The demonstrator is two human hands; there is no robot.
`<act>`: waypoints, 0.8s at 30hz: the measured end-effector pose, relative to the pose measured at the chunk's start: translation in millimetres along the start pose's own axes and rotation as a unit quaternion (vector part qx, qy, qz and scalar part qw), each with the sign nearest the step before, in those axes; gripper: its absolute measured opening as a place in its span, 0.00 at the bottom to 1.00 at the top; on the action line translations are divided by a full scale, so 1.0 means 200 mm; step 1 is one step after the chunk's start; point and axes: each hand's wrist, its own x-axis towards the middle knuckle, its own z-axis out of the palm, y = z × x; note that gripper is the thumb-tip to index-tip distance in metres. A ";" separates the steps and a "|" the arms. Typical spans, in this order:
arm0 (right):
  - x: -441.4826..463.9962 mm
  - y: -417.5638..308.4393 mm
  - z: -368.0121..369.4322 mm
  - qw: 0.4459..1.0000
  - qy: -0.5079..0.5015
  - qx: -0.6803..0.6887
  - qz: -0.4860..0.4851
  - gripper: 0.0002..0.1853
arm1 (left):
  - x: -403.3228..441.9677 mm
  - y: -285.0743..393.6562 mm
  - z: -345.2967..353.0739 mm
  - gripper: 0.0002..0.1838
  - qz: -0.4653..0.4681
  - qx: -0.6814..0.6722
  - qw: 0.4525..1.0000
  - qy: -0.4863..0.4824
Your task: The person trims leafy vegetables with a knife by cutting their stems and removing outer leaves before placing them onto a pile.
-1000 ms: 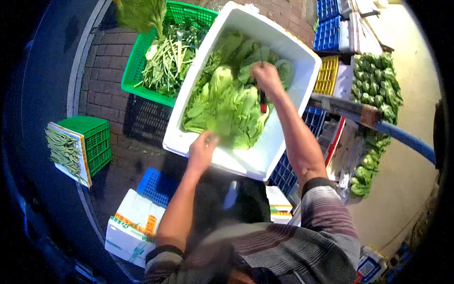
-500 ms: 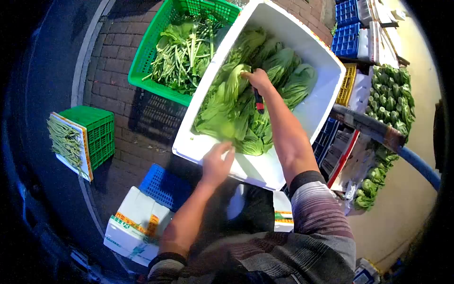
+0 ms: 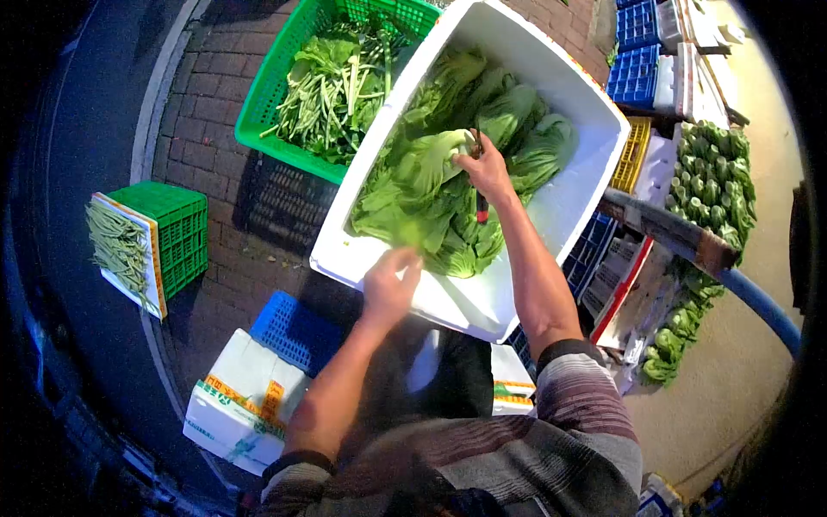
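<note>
My right hand (image 3: 489, 170) is closed around a knife (image 3: 481, 207) with a black and red handle. Its fingers are also at the pale stem end of a leafy green head (image 3: 431, 164), and most of the blade is hidden. My left hand (image 3: 389, 284) is at the near rim of a white foam box (image 3: 332, 250), fingers curled together beside the leaves. A blurred green patch shows just above those fingertips, and what they hold cannot be made out. Several more leafy green heads (image 3: 551, 142) lie in the box.
A green crate (image 3: 250, 129) of cut stems and leaves stands left of the box. Farther left, long beans (image 3: 121, 250) lie on a green crate (image 3: 185, 241). A blue crate (image 3: 293, 332) and a taped foam box (image 3: 250, 396) sit near me. Stacked vegetables (image 3: 711, 181) and a rail (image 3: 680, 233) are at right.
My right hand has moved slightly right and down with the knife, and the stem end of the greens has shifted with it. My left hand has moved slightly left and up.
</note>
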 end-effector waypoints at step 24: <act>-1.34 -0.16 -0.64 0.923 0.055 -0.055 -0.378 0.43 | -0.12 0.68 0.50 0.41 -0.265 -0.724 0.631 -0.084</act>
